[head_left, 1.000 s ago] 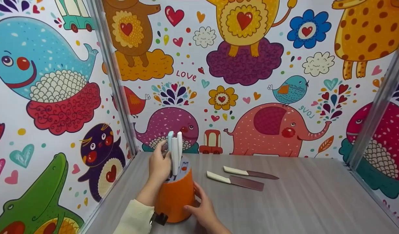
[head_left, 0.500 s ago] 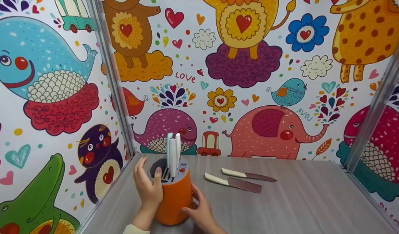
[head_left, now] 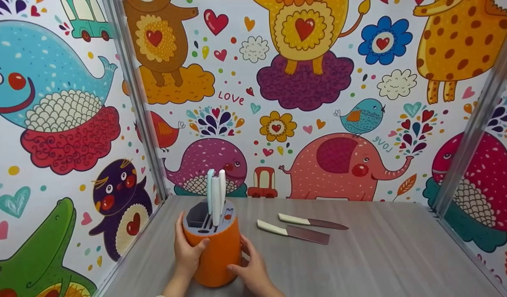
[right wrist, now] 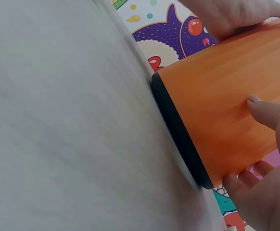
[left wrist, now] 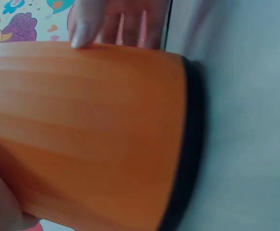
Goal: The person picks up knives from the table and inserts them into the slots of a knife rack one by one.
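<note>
Orange knife block (head_left: 215, 251) gripped by both hands at lower centre.
Its sides are clasped by the left hand (head_left: 187, 251) and right hand (head_left: 250, 270), fingers curled; both wrists are cut off; blades are hidden inside.

The word "LOVE" (head_left: 231, 97) stands in dark red capitals on the cartoon wall paper (head_left: 245, 123), at about 11 o'clock from the orange flower (head_left: 277, 126). A second "LOVE" (head_left: 382, 143) sits at 1 o'clock above the pink elephant (head_left: 344, 167), mirrored and tilted. No other writing can be read.
</note>
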Demonstrator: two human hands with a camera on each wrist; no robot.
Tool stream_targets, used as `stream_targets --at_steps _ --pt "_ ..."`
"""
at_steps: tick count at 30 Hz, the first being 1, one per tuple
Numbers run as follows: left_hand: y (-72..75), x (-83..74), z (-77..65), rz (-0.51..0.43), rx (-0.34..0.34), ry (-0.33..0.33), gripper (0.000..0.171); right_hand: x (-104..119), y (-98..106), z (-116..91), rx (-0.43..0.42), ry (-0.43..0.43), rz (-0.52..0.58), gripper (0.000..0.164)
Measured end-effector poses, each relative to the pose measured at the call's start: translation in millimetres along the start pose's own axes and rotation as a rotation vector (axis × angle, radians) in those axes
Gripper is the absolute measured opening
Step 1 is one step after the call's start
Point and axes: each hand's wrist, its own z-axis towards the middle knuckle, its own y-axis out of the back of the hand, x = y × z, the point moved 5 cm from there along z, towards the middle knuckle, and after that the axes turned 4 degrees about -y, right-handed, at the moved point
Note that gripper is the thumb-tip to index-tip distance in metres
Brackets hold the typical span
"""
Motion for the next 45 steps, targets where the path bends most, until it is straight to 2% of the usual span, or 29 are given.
stream_targets --at_steps 6,14,20,23,26,29,32,36,41,43,45 --pt "6.7 5.4 -2.7 0.006 -0.003 -0.007 0.103 -1.7 -7.8 1.2 0.013 -0.019 0.014 0.090" --pt "12.3 7.7 -7.0 0.114 -0.011 0.050 0.110 -7.8 -16.0 0.2 0.032 -0.054 0.087 0.091" --pt "11.2 4.7 -9.6 0.146 -0.001 0.076 0.110 -10.7 -12.6 -0.2 0.041 -0.058 0.097 0.089" --pt "10.8 4.6 -9.4 0.159 0.002 0.084 0.110 -14.2 -5.9 3.0 0.058 -0.033 0.107 0.087" --pt "10.1 5.4 -7.5 0.173 -0.007 0.074 0.111 -16.5 7.0 8.4 0.052 0.043 0.113 0.083" --pt "8.1 7.0 -5.5 0.184 -0.014 0.058 0.113 -16.7 26.9 14.3 -0.008 0.148 0.106 0.075" --pt "4.9 8.8 -4.9 0.175 -0.009 0.068 0.114 -17.6 49.6 19.6 -0.107 0.223 0.073 0.068" --pt "0.9 10.0 -5.0 0.154 0.007 0.102 0.112 -21.5 76.9 24.8 -0.283 0.221 -0.044 0.062" --pt "-4.8 9.1 -3.4 0.138 0.024 0.111 0.110 -27.0 105.4 30.0 -0.512 0.170 -0.208 0.054" --pt "-5.9 9.3 -3.7 0.133 0.027 0.113 0.110 -28.6 113.1 33.6 -0.549 0.175 -0.235 0.052" --pt "-5.6 10.2 -5.3 0.122 0.028 0.116 0.109 -29.7 117.0 37.7 -0.537 0.185 -0.263 0.053"
